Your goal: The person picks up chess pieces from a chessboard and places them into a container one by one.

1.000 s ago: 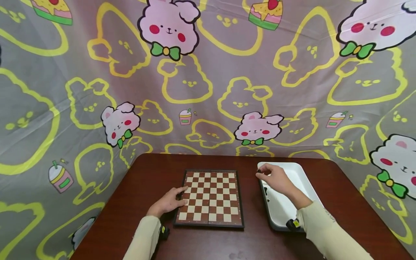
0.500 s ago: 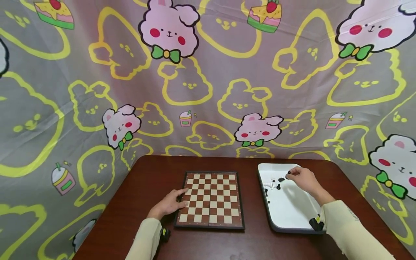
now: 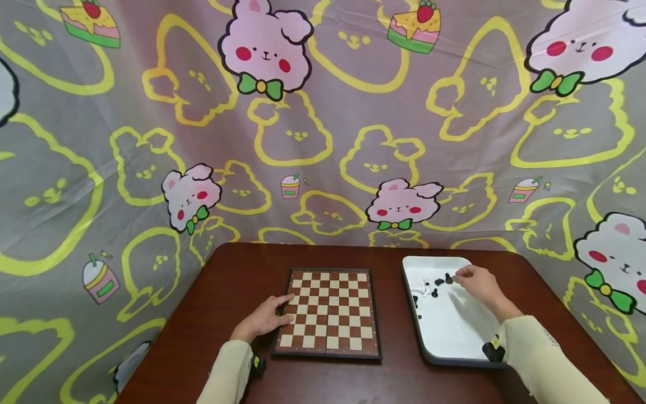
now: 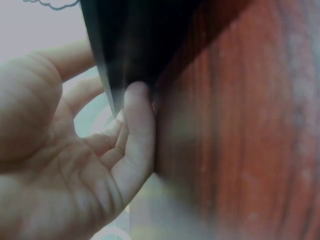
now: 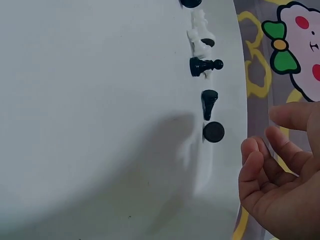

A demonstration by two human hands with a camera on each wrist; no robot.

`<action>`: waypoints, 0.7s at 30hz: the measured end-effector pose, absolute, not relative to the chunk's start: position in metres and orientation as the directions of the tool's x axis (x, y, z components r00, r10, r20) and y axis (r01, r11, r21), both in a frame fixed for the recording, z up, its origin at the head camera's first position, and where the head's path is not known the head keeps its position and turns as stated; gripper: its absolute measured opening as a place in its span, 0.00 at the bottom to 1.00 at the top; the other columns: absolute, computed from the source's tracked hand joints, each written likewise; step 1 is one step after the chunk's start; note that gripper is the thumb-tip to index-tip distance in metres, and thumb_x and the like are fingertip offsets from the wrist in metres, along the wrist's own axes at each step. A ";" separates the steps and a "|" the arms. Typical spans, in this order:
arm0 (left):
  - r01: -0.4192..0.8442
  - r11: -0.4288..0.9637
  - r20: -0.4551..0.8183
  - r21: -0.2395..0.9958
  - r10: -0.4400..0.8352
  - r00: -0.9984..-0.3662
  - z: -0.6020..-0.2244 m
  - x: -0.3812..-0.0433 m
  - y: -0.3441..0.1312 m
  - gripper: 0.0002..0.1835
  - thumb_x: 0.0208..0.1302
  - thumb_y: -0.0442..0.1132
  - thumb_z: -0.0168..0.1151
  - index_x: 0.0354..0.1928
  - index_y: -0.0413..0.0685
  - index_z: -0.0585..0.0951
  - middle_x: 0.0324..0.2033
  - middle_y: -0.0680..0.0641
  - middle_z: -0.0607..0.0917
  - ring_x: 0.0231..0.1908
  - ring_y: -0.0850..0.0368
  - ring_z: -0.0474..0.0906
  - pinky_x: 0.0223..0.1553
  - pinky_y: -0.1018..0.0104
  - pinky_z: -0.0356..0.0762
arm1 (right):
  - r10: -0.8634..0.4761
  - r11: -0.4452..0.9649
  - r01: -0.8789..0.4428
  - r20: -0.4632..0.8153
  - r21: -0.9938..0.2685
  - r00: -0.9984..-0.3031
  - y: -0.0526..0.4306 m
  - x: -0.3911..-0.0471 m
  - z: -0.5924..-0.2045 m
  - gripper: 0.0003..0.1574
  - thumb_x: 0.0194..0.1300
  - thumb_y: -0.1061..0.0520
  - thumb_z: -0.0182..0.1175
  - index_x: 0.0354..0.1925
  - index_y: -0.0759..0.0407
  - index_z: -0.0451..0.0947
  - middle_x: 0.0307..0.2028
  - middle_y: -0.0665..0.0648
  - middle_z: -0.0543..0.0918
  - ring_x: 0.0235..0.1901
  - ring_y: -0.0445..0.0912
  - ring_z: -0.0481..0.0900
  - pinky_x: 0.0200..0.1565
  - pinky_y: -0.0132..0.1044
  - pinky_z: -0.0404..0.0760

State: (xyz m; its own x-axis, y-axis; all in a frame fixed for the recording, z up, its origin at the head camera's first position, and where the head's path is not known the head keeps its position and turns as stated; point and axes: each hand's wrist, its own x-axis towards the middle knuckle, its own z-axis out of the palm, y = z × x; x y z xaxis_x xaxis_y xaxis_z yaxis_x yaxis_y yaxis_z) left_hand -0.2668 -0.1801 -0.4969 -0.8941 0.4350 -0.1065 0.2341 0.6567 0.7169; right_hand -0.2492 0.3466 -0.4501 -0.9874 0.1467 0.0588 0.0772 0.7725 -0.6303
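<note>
A brown and cream chessboard [image 3: 328,314] lies on the table. My left hand [image 3: 263,318] grips its left edge; in the left wrist view some fingers [image 4: 139,120] reach under the dark board side [image 4: 135,45]. Over the white tray [image 3: 456,342], my right hand [image 3: 479,284] holds nothing, its fingers loosely bent and apart. Just left of its fingertips is a black chess piece [image 3: 448,279], whose round base [image 5: 214,132] shows in the right wrist view. Beside it are another black piece [image 5: 209,104], a black pawn [image 5: 204,66] and white pieces [image 5: 200,37].
The tray stands right of the board on a dark red-brown table [image 3: 353,379]. More small black pieces [image 3: 416,302] lie along its left wall. A cartoon-printed cloth [image 3: 323,140] hangs behind and beside the table.
My right hand, carrying a small black chess piece, moved right from the tray's left edge, then let go of it inside the tray. My left hand stayed at the board.
</note>
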 end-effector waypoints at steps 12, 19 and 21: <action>0.227 0.661 -0.112 0.715 0.430 -0.896 -0.498 -0.264 -0.188 0.32 0.56 0.47 0.60 0.63 0.51 0.63 0.53 0.35 0.64 0.51 0.42 0.64 0.45 0.50 0.66 | 0.128 0.765 0.046 0.081 -0.642 -0.988 0.339 -0.248 -0.446 0.22 0.58 0.47 0.56 0.39 0.65 0.75 0.33 0.59 0.79 0.32 0.50 0.74 0.29 0.38 0.71; 0.253 0.667 -0.097 0.700 0.440 -0.893 -0.496 -0.265 -0.186 0.32 0.56 0.47 0.60 0.63 0.50 0.64 0.51 0.36 0.65 0.49 0.43 0.64 0.45 0.50 0.65 | 0.100 0.768 0.020 0.090 -0.640 -0.991 0.333 -0.245 -0.436 0.20 0.59 0.47 0.56 0.39 0.63 0.75 0.32 0.57 0.79 0.31 0.49 0.73 0.29 0.38 0.70; 0.262 0.689 -0.101 0.675 0.439 -0.893 -0.495 -0.266 -0.185 0.32 0.56 0.47 0.60 0.62 0.49 0.64 0.51 0.36 0.65 0.50 0.43 0.64 0.46 0.50 0.64 | 0.073 0.779 -0.010 0.106 -0.627 -0.992 0.329 -0.243 -0.431 0.20 0.59 0.47 0.56 0.38 0.63 0.75 0.31 0.56 0.79 0.31 0.48 0.74 0.28 0.38 0.70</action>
State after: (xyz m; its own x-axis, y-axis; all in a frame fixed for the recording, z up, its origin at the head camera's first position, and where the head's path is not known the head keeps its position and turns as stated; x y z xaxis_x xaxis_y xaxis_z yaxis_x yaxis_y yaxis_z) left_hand -0.2656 -0.1847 -0.4948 -0.8930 0.4385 -0.1009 0.2621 0.6892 0.6755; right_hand -0.2427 0.3286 -0.4312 -0.9917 0.0730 0.1060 -0.0097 0.7788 -0.6272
